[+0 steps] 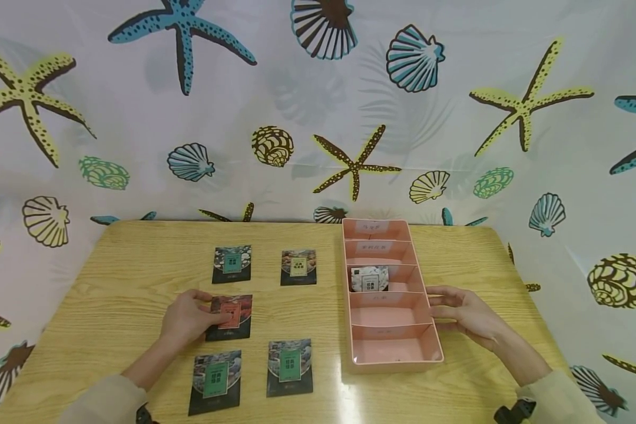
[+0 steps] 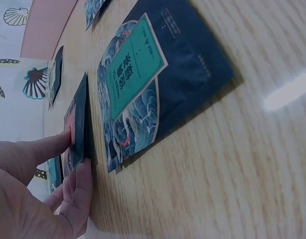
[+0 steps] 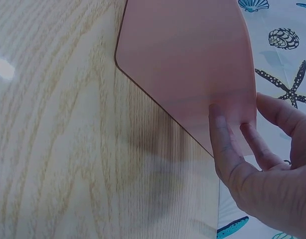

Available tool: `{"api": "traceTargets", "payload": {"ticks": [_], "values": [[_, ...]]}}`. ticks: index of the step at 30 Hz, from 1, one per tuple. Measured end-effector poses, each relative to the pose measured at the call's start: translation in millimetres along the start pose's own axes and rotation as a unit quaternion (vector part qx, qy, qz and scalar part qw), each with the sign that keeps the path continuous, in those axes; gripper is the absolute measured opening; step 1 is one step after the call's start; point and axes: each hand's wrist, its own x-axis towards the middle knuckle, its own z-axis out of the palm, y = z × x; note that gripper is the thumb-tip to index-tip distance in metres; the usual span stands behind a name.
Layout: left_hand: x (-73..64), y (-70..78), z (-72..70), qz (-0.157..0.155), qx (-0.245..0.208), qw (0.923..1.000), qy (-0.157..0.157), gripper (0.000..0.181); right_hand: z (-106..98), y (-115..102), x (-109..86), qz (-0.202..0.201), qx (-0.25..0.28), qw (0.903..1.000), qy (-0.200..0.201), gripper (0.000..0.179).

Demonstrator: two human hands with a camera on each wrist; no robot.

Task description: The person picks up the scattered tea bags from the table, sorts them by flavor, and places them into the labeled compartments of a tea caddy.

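My left hand (image 1: pixel 186 319) pinches the left edge of a dark tea sachet with a red label (image 1: pixel 242 328), thumb on top and fingers beneath. In the left wrist view this sachet looks slightly tilted. Outside the right wall of a long pink divided box (image 1: pixel 394 367), my right hand (image 1: pixel 469 317) touches it with fairly straight fingers. The right wrist view shows those fingers (image 3: pixel 220 132) against the outer wall and the thumb at its edge. A whitish sachet (image 1: pixel 370 280) stands in the box's middle compartment.
Two sachets with green labels lie nearer me, one at left (image 1: pixel 214 383) and one at right (image 1: pixel 290 368). Farther back lie a teal-labelled sachet (image 1: pixel 232 263) and a cream-labelled sachet (image 1: pixel 299 267). A patterned cloth (image 1: pixel 233 123) hangs behind the wooden table (image 1: pixel 132 265).
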Motion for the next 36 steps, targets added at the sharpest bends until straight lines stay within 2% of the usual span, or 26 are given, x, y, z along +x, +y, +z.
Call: {"api": "traceTargets", "payload": {"ticks": [6, 11, 16, 21, 26, 36], "values": [[-2.5, -0.4, -3.8, -0.01, -0.037, 0.9991, -0.018, 0.066, -1, 0, 0.5, 0.0, 0.001, 1.0, -0.001, 0.071], [-3.0, 0.2, -7.4, -0.006, -0.062, 0.9977, -0.027, 0.068, -2, 0, 0.1, 0.0, -0.002, 1.0, 0.001, 0.071], [-4.3, 2.5, -8.3, -0.006, -0.087, 0.9956, -0.034, 0.06, -1, -1, -0.4, -0.002, -0.003, 1.0, 0.002, 0.071], [-6.9, 7.7, -6.4, 0.002, -0.114, 0.993, -0.034, 0.049, 0, -1, 0.3, -0.001, -0.002, 1.0, 0.004, 0.072], [-8.3, 12.6, -3.5, 0.023, -0.155, 0.9871, -0.032, 0.048, 0, -1, 0.3, 0.003, 0.001, 1.0, 0.004, 0.071], [-15.4, 33.0, 7.4, 0.037, -0.211, 0.9767, -0.013, 0.04, 1, -1, 0.7, 0.004, -0.009, 0.9999, 0.01, 0.072]]}}
